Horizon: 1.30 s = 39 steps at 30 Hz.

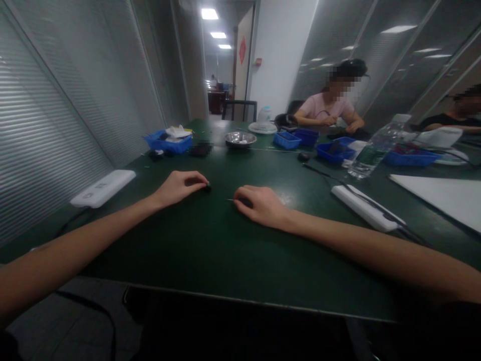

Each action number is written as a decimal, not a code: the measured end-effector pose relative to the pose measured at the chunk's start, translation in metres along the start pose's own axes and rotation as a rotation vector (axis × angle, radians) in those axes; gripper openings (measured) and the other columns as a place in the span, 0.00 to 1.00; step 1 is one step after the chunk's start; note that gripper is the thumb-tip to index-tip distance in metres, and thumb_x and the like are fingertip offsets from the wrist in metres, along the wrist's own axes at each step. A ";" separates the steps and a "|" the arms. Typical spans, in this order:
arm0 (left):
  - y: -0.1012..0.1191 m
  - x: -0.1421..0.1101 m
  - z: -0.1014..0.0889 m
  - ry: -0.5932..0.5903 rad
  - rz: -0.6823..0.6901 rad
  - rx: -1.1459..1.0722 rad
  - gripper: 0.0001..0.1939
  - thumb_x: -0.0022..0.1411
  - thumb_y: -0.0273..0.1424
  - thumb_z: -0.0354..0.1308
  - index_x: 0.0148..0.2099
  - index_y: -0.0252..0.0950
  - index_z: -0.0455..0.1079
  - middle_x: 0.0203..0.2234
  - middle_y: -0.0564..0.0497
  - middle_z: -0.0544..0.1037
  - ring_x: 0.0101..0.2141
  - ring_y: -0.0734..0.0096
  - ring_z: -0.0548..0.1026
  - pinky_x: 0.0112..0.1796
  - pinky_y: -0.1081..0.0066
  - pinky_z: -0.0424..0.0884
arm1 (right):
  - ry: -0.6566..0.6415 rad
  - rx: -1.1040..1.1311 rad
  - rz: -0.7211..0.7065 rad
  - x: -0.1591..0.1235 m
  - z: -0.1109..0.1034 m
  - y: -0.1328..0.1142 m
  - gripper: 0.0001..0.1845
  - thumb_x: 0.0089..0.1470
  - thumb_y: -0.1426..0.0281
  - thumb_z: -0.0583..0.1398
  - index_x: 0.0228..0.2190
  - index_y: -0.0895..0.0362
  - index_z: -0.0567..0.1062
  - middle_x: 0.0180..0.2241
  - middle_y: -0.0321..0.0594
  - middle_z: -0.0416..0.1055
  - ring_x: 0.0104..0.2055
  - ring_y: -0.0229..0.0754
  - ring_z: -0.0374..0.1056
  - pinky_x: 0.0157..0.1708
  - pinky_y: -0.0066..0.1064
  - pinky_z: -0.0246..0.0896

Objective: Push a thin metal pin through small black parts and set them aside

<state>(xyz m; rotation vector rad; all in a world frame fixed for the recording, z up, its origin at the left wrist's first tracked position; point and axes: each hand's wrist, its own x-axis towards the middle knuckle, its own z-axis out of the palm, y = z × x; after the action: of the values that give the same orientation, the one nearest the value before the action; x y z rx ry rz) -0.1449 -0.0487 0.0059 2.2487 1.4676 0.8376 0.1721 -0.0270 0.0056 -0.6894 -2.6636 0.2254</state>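
My left hand (183,187) rests low over the green table (195,250), thumb and fingers pinched on a small dark piece (208,187) whose kind is too small to make out. To its right, my right hand (259,204) is closed with its side close to the tabletop. A thin, pale, needle-like tip (229,200) sticks out from its fingertips toward the left hand. The rest of that thin thing is hidden by the fingers. A gap of bare tabletop separates the two hands.
White power strips (107,186) (366,206) lie left and right, with black cables. Farther back are a metal bowl (240,140), a blue basket (171,144), more blue trays (287,140) and a water bottle (376,148). Another person (330,103) sits across at the right.
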 end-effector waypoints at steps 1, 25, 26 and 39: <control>0.000 0.000 -0.001 0.006 -0.010 -0.024 0.19 0.68 0.45 0.59 0.52 0.39 0.79 0.49 0.47 0.83 0.47 0.59 0.79 0.53 0.58 0.75 | 0.004 -0.005 -0.004 0.000 0.000 0.000 0.10 0.69 0.65 0.58 0.46 0.57 0.76 0.42 0.43 0.77 0.37 0.41 0.71 0.35 0.31 0.61; -0.019 0.005 0.001 -0.057 -0.030 -0.028 0.21 0.66 0.47 0.61 0.54 0.41 0.78 0.50 0.48 0.82 0.46 0.60 0.79 0.48 0.60 0.74 | -0.019 -0.040 0.015 0.000 0.000 -0.003 0.09 0.70 0.66 0.58 0.46 0.56 0.76 0.41 0.41 0.76 0.36 0.40 0.71 0.35 0.30 0.61; -0.021 0.005 0.000 -0.058 -0.022 0.011 0.21 0.67 0.47 0.60 0.55 0.42 0.78 0.50 0.47 0.81 0.45 0.60 0.78 0.46 0.61 0.74 | -0.016 -0.041 0.015 -0.001 -0.001 -0.003 0.10 0.70 0.66 0.58 0.45 0.56 0.76 0.40 0.41 0.76 0.35 0.40 0.71 0.35 0.30 0.60; 0.023 0.015 0.025 -0.150 0.142 0.047 0.16 0.70 0.40 0.58 0.54 0.39 0.77 0.47 0.46 0.80 0.44 0.62 0.77 0.44 0.65 0.72 | 0.058 0.049 0.054 -0.052 -0.018 0.015 0.10 0.70 0.63 0.59 0.47 0.55 0.76 0.42 0.42 0.76 0.38 0.41 0.72 0.38 0.33 0.65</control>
<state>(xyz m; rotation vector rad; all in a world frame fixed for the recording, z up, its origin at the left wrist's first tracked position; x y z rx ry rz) -0.1083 -0.0439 0.0035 2.4158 1.2856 0.6637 0.2274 -0.0386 0.0021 -0.7422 -2.5780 0.2801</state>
